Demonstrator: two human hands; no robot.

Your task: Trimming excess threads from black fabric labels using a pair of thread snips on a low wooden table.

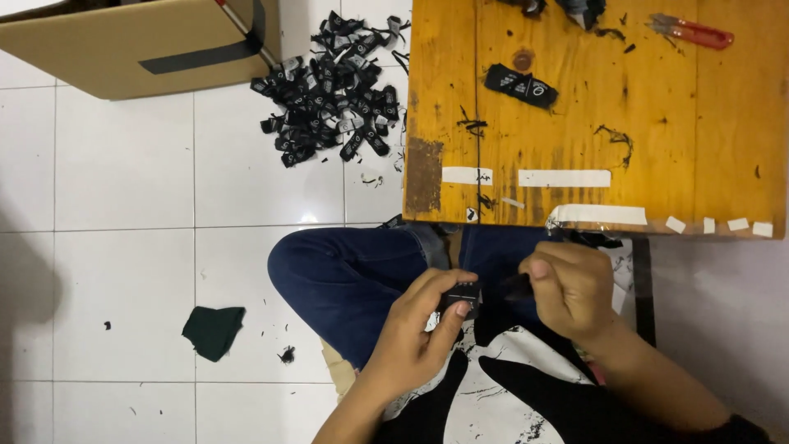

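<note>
Mid-fold on a small black label, held over the lap just below the worktop edge. Left hand pinched shut on label; right hand closed on a dark scrap (contents unclear). Next, probably: steady pinch, square crease. Finished pile on floor.

I hold a small black tag with white marks, flat between my left thumb and fingers, over my lap. A dark strip, maybe thread or ribbon, sticks out from my right fist.
</note>
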